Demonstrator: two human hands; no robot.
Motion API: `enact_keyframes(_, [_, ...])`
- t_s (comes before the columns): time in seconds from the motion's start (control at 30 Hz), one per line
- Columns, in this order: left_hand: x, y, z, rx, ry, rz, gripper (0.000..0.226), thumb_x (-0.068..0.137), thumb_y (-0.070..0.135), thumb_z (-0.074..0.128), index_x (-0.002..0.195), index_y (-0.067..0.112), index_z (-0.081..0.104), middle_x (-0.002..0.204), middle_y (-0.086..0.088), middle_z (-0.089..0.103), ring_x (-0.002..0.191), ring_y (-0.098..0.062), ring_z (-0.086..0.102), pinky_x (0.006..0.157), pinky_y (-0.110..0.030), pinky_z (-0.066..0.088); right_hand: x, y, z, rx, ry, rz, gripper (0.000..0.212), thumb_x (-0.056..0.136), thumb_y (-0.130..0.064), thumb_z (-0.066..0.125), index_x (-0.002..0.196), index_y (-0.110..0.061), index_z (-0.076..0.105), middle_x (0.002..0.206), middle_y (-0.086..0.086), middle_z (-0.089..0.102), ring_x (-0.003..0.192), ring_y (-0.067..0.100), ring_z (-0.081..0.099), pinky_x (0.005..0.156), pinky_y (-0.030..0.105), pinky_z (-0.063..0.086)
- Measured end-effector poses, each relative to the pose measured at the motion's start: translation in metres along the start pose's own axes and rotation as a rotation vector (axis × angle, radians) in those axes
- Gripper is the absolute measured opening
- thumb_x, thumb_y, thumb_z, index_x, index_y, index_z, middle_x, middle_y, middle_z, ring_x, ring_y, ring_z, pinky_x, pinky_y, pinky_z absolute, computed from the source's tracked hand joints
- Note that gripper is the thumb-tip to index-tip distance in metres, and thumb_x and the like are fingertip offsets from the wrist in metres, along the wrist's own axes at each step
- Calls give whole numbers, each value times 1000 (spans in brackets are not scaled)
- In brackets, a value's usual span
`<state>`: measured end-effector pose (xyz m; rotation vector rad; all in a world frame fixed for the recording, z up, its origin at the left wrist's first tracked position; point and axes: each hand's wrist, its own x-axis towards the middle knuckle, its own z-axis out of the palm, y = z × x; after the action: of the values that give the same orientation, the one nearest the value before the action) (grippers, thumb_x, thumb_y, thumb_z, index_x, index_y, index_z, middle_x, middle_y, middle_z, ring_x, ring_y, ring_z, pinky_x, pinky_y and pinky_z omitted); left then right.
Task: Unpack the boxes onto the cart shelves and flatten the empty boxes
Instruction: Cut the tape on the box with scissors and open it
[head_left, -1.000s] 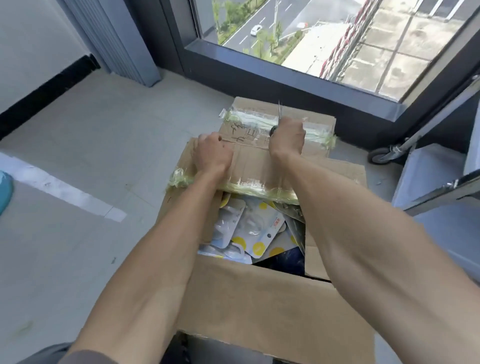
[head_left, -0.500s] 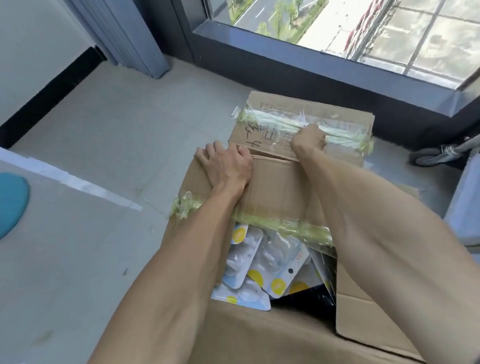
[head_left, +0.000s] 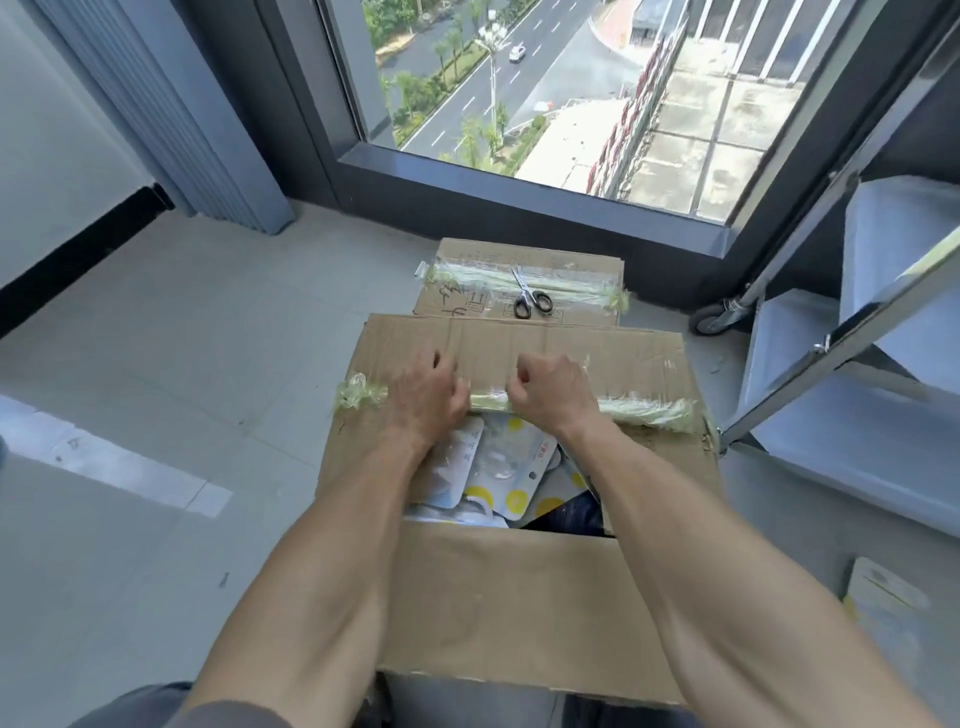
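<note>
Along the bottom edge of the frame, two bare forearms are reaching up over the near flap (head_left: 519, 597) of an open cardboard box (head_left: 358, 457), which is folding toward the camera. Just above it, in the middle of the frame, white blister packs with yellow dots (head_left: 506, 467) are lying loose inside the box, with something dark beside them at lower right. Both hands are meeting at the taped edge of the far flap (head_left: 545, 345): the left hand (head_left: 426, 395) is curling over the crumpled greenish tape (head_left: 644, 410), fingers bent and partly spread, seeming to press on that edge — whether it is pinching anything I cannot tell. The right hand (head_left: 553, 387) is closing into a loose fist right on the tape roll-up, thumb side toward the left hand, appearing to grip the tape strip. Higher up, past the flap, a second cardboard box (head_left: 467, 260) is sitting on the floor with black-handled scissors (head_left: 530, 296) lying on its taped top, blades pointing away. At the right edge, a metal-framed cart (head_left: 831, 343) is standing with pale shelves — one wheel showing near the window (head_left: 571, 78) at the top of the frame.
</note>
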<state>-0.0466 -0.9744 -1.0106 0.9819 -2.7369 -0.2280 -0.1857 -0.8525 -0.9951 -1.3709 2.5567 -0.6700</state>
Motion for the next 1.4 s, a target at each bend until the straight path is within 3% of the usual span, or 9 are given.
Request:
enact_keyframes(0.13, [-43,21,-2,41,-185,83,23,92,28,50,79,12,59,84,-11,68,76,-32,63,60,-36,40,-37,-18,-1,-59,-105,-25,14,84,-14,53,74,-6,58,78,21,64,75,39,59,61,37,38])
enact_keyframes(0.3, [-51,21,-19,103,-50,48,19,88,19,52,100,10,64,101,-8,62,87,-30,63,64,-37,42,-60,-34,4,-161,-60,10,10,85,-10,50,91,-8,58,98,16,64,95,37,62,66,38,40])
enact_keyframes(0.37, [-46,15,-26,120,0,71,39,84,14,54,122,9,61,124,-12,59,104,-32,60,75,-39,48,-64,-31,4,-181,15,-36,40,84,-11,56,124,-5,54,126,16,56,121,33,52,88,40,47])
enact_keyframes(0.5, [-26,-1,-46,78,97,-60,71,80,12,59,149,12,42,155,-26,31,134,-40,41,99,-48,44,-37,-26,-17,-154,128,132,77,88,-16,59,155,-9,20,160,23,17,149,35,15,117,47,22])
enact_keyframes(0.7, [22,-24,-44,155,-138,-200,81,89,37,51,159,25,12,164,-19,7,149,-35,13,113,-47,25,16,1,-35,-298,27,290,81,86,-29,60,154,-20,18,163,18,2,150,37,4,116,50,17])
enact_keyframes(0.87, [62,-42,-16,78,-313,-328,87,88,60,52,157,23,15,162,-17,14,146,-37,16,115,-50,25,64,23,-20,-275,-79,364,80,90,-50,50,156,-23,14,164,16,-4,149,41,5,116,54,11])
enact_keyframes(1.07, [69,-36,13,134,-321,-393,113,64,68,68,153,20,15,161,-18,8,148,-43,7,114,-57,20,100,45,-4,-342,-316,492,73,75,-76,49,120,-20,61,132,13,56,129,36,43,105,53,27])
enact_keyframes(1.27, [72,-26,-5,60,-365,-427,88,76,48,59,151,16,25,158,-21,19,145,-45,16,114,-54,25,66,37,7,-238,-87,435,60,84,-30,62,137,-11,41,147,17,38,141,35,24,114,49,19])
enact_keyframes(1.4, [57,-17,-36,78,-159,-253,41,81,33,53,117,15,57,112,-12,56,105,-37,55,91,-42,44,17,35,3,-302,-29,174,47,86,-12,63,130,-10,47,148,20,34,143,36,25,113,41,27])
